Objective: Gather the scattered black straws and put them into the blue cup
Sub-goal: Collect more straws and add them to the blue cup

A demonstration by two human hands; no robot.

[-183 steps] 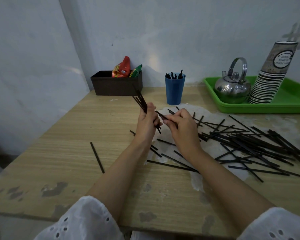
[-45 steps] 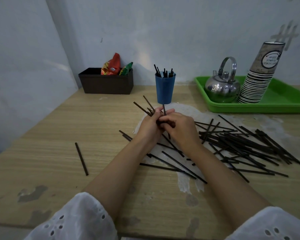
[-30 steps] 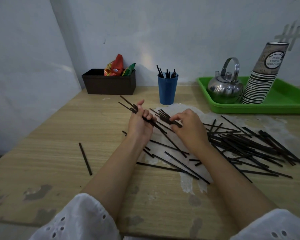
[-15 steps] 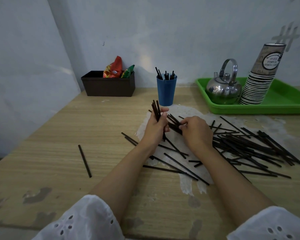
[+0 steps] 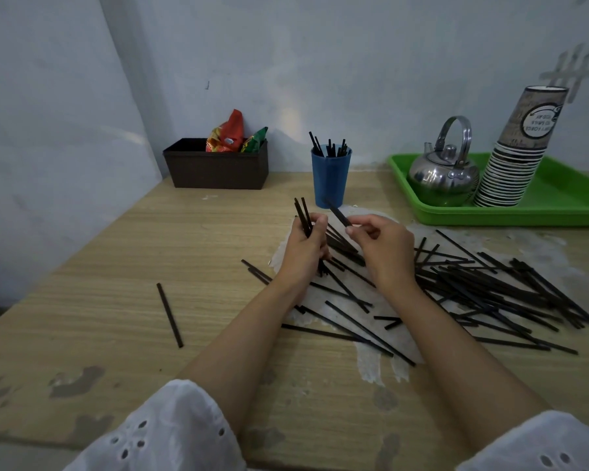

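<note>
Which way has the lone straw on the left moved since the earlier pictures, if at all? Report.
No. The lone straw keeps the same spot and slant relative to the brown box.

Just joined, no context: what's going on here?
A person is gathering black straws. The left hand grips a small bundle nearly upright, and the right hand pinches one straw lifted beside it. The cup at the back already holds several. Most of the rest lie in a pile on the table to the right, and a lone straw lies off to the left.
</note>
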